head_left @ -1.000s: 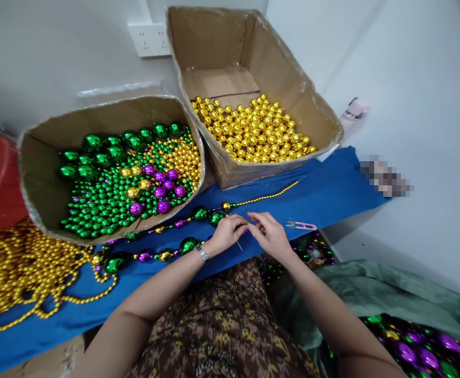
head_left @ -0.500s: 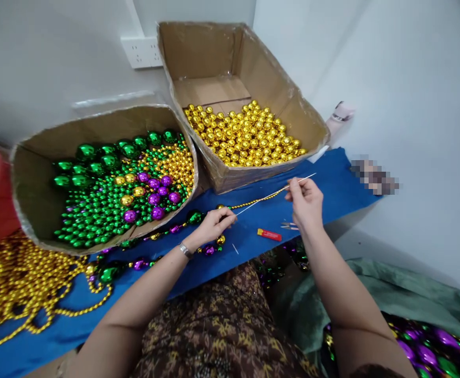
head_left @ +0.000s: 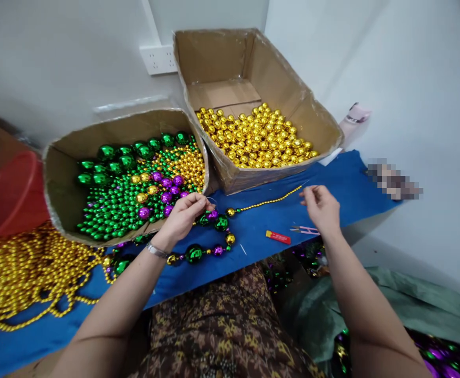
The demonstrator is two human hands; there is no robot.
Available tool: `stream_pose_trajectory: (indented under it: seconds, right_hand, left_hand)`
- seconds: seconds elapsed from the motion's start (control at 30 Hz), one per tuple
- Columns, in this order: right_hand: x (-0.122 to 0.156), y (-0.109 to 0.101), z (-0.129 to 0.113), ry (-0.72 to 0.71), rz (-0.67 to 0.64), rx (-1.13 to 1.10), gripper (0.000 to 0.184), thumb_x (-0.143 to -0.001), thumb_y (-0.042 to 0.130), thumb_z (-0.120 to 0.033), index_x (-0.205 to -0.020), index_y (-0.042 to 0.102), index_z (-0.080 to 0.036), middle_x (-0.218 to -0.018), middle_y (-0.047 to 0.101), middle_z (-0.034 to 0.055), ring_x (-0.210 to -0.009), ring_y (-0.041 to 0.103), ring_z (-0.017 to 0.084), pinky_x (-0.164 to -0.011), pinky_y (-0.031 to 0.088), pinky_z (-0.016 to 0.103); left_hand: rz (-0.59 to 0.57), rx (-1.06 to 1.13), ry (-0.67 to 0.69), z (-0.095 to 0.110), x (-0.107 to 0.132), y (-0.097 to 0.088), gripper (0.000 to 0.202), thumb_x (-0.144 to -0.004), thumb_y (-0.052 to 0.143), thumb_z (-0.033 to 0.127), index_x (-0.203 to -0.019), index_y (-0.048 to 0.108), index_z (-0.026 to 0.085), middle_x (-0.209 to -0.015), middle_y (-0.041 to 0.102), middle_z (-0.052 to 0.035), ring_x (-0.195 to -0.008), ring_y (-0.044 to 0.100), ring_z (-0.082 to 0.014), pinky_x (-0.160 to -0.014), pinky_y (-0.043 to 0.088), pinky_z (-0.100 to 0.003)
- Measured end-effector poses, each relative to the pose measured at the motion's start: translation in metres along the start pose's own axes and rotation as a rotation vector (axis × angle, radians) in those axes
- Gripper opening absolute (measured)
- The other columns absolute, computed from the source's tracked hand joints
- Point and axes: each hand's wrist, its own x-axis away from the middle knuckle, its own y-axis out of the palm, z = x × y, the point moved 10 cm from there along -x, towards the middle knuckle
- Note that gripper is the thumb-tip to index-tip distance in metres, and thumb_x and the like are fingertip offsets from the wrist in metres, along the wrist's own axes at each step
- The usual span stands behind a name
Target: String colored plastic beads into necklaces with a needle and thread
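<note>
bead strand (head_left: 270, 202) slanting away rightward, left fingers (head_left: 199, 202) pinched on thread (head_left: 214, 199), right fingers (head_left: 311, 196) curled, grip unclear

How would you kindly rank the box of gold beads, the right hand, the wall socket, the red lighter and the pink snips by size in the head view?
1. Box of gold beads
2. Right hand
3. Wall socket
Smallest: red lighter, pink snips; too alike to rank.

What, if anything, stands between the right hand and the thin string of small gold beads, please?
Nothing visible does: the right hand is just beside one end of the gold bead string. The small scissors lie closer to the person's body, outside that gap.
</note>
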Motion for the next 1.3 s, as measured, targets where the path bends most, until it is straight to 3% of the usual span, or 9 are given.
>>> stream_pose_trajectory:
  seconds: [0.1,0.2,0.3,0.6,0.73,0.87,1.03,1.17,1.3]
  right_hand:
    - [0.021,0.045,-0.022,-0.225,-0.356,0.464,0.030,-0.098,0.036,-0.039,-0.100,0.060,-0.021,-0.095,0.069,0.0080,-0.084,0.066,0.019,-0.067,0.045,0.025]
    - [0.050,0.084,-0.020,-0.343,-0.692,0.809,0.032,-0.099,0.033,-0.037,-0.109,0.060,-0.023,-0.102,0.067,0.0089,-0.091,0.065,0.021,-0.066,0.042,0.025]
    - [0.064,0.099,-0.017,-0.359,-0.806,0.885,0.030,-0.099,0.034,-0.034,-0.108,0.060,-0.023,-0.101,0.066,0.0090,-0.088,0.066,0.021,-0.066,0.042,0.025]
    - [0.080,0.113,-0.013,-0.371,-0.885,0.862,0.027,-0.099,0.036,-0.026,-0.105,0.061,-0.018,-0.099,0.065,0.0128,-0.091,0.067,0.023,-0.073,0.046,0.029]
    - [0.075,0.112,-0.007,-0.314,-0.885,0.815,0.030,-0.098,0.039,-0.037,-0.108,0.062,-0.022,-0.106,0.065,0.0110,-0.094,0.066,0.020,-0.075,0.047,0.028]
    - [0.032,0.091,0.022,-0.162,-0.772,0.810,0.037,-0.100,0.030,-0.045,-0.121,0.056,-0.030,-0.118,0.062,0.0068,-0.103,0.063,0.018,-0.079,0.046,0.026]
    - [-0.034,0.060,0.076,0.062,-0.584,0.897,0.041,-0.098,0.030,-0.021,-0.135,0.047,-0.020,-0.121,0.057,0.0169,-0.098,0.065,0.021,-0.073,0.046,0.028]
    - [-0.055,0.064,0.092,0.068,-0.534,0.891,0.041,-0.095,0.032,-0.015,-0.130,0.052,-0.022,-0.121,0.056,0.0165,-0.093,0.065,0.020,-0.069,0.045,0.028]
    - [-0.065,0.069,0.093,0.022,-0.502,0.818,0.034,-0.093,0.035,-0.019,-0.116,0.061,-0.019,-0.119,0.058,0.0162,-0.087,0.065,0.020,-0.066,0.046,0.029]
  left_hand:
    - [0.033,-0.031,0.045,0.015,0.001,-0.001,0.022,-0.081,0.069,0.037,-0.079,0.064,0.015,-0.074,0.067,-0.0036,-0.080,0.064,-0.0159,-0.082,0.048,-0.029]
    - [0.067,0.003,0.062,0.027,0.002,-0.004,0.022,-0.079,0.071,0.035,-0.077,0.064,0.015,-0.072,0.065,-0.0019,-0.075,0.063,-0.0141,-0.081,0.050,-0.029]
    - [0.071,0.104,0.046,0.037,0.004,-0.005,0.021,-0.078,0.072,0.034,-0.076,0.063,0.015,-0.068,0.062,0.0001,-0.069,0.061,-0.0117,-0.077,0.051,-0.028]
    - [0.096,0.133,0.090,0.066,0.007,-0.005,0.020,-0.076,0.074,0.031,-0.077,0.062,0.015,-0.067,0.059,-0.0003,-0.064,0.058,-0.0109,-0.074,0.054,-0.029]
    - [0.156,0.140,0.083,0.067,0.011,-0.010,0.020,-0.072,0.077,0.028,-0.076,0.063,0.016,-0.068,0.057,0.0007,-0.059,0.052,-0.0078,-0.057,0.048,-0.020]
    - [0.209,0.123,0.076,0.066,0.014,-0.013,0.018,-0.070,0.078,0.025,-0.072,0.063,0.015,-0.060,0.048,0.0036,-0.047,0.032,-0.0029,-0.042,0.032,-0.014]
    - [0.273,0.081,0.028,0.057,0.018,-0.017,0.017,-0.070,0.077,0.026,-0.069,0.064,0.014,-0.050,0.031,0.0068,-0.043,0.024,-0.0030,-0.038,0.024,-0.014]
    - [0.275,0.092,-0.002,0.048,0.020,-0.021,0.018,-0.073,0.075,0.029,-0.076,0.067,0.013,-0.047,0.025,0.0090,-0.041,0.019,-0.0024,-0.037,0.020,-0.014]
    - [0.282,0.128,0.005,0.048,0.022,-0.025,0.017,-0.074,0.074,0.029,-0.076,0.066,0.014,-0.049,0.032,0.0079,-0.043,0.024,-0.0028,-0.040,0.026,-0.014]
